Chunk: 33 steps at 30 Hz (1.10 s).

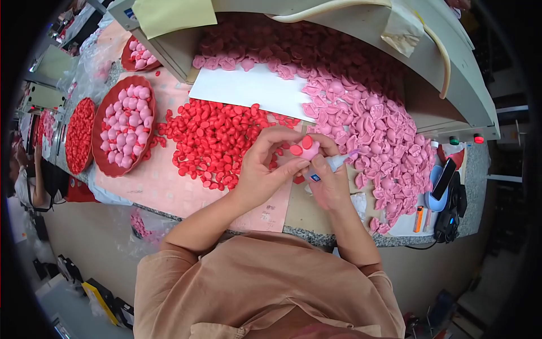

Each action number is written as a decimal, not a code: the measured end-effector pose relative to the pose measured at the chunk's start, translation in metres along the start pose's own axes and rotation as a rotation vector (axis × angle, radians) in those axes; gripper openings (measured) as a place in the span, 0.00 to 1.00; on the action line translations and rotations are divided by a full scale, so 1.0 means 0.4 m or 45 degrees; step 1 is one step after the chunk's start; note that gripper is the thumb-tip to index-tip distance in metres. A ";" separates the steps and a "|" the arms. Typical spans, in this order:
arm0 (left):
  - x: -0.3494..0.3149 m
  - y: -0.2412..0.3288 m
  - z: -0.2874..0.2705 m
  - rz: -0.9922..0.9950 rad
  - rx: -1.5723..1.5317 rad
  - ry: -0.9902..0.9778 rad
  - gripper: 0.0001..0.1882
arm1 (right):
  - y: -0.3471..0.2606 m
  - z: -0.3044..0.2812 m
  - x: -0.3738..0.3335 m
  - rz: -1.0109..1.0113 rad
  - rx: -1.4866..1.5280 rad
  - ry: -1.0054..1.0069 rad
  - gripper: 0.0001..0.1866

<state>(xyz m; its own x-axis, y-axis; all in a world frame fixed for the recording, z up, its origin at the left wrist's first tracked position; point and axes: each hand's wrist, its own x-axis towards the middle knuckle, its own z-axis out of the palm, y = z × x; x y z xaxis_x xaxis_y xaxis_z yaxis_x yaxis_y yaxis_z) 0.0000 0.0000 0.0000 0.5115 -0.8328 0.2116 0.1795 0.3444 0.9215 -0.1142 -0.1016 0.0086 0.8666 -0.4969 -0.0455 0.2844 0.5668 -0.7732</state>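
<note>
In front of my chest, my left hand [261, 169] pinches a small pink molded piece [310, 151] with red discs [301, 146] on its upper side. My right hand [330, 187] is closed around a small white glue bottle [333, 164], its thin nozzle [353, 153] pointing away to the right. Both hands meet at the pink piece, and some right fingertips are hidden behind it. Beyond and left of my left hand spreads a heap of red rounded pieces [217, 138]. A large pile of pink cupped pieces [384, 141] lies to the right.
A red scalloped tray [96, 135] of pink and red assembled pieces stands left, beside a tray of red pieces [80, 133]. A grey cabinet-like housing [468, 96] arches over the far side. A phone [444, 179] and an orange lighter [418, 219] lie right.
</note>
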 end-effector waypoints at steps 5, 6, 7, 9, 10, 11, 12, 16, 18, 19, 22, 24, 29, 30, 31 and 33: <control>0.008 0.022 -0.013 -0.019 0.047 -0.011 0.19 | 0.022 0.002 0.000 -0.050 -0.184 0.016 0.24; 0.007 0.025 -0.012 -0.014 0.039 -0.005 0.19 | 0.023 0.005 0.001 -0.046 -0.193 0.012 0.24; 0.007 0.026 -0.011 0.028 0.104 -0.020 0.19 | 0.023 0.008 0.001 -0.062 -0.194 0.031 0.24; 0.006 0.020 -0.009 0.071 0.166 -0.035 0.20 | 0.021 0.011 -0.001 -0.079 -0.199 0.050 0.24; 0.006 0.011 -0.010 0.085 0.106 -0.032 0.20 | 0.020 0.011 -0.004 -0.056 -0.179 0.047 0.25; 0.005 0.002 -0.010 0.099 0.046 -0.030 0.19 | 0.019 0.011 -0.005 -0.033 -0.159 0.045 0.25; 0.004 -0.003 -0.012 0.098 0.045 -0.033 0.19 | 0.019 0.010 -0.005 -0.034 -0.159 0.048 0.25; 0.000 -0.011 -0.013 0.151 0.053 -0.050 0.18 | 0.024 0.009 -0.007 -0.066 -0.168 0.034 0.25; -0.004 -0.009 -0.007 0.152 0.058 -0.037 0.18 | 0.028 0.014 -0.008 -0.069 -0.159 0.038 0.25; -0.007 -0.003 -0.001 0.108 0.030 -0.008 0.17 | 0.030 0.018 -0.008 -0.074 -0.143 0.064 0.25; -0.007 -0.004 0.004 0.103 0.028 0.025 0.16 | 0.034 0.023 -0.009 -0.083 -0.126 0.093 0.24; -0.007 -0.004 0.008 0.140 0.053 0.028 0.16 | 0.036 0.025 -0.009 -0.087 -0.125 0.098 0.24; -0.008 0.011 0.015 0.045 -0.163 0.055 0.15 | 0.036 0.034 -0.011 -0.098 -0.125 0.131 0.25; -0.008 0.011 0.014 0.044 -0.162 0.052 0.15 | 0.036 0.033 -0.012 -0.100 -0.124 0.133 0.25; -0.008 0.010 0.014 0.052 -0.165 0.045 0.15 | 0.034 0.032 -0.013 -0.099 -0.094 0.115 0.23; -0.007 0.009 0.011 0.057 -0.167 0.029 0.15 | 0.032 0.033 -0.015 -0.105 -0.061 0.102 0.20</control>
<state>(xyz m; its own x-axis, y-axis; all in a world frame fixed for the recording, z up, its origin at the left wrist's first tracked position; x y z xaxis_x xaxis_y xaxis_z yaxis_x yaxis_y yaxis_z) -0.0045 0.0018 0.0040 0.5402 -0.8058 0.2427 0.2633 0.4357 0.8607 -0.1104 -0.0827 0.0071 0.8051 -0.5925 -0.0291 0.3318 0.4905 -0.8058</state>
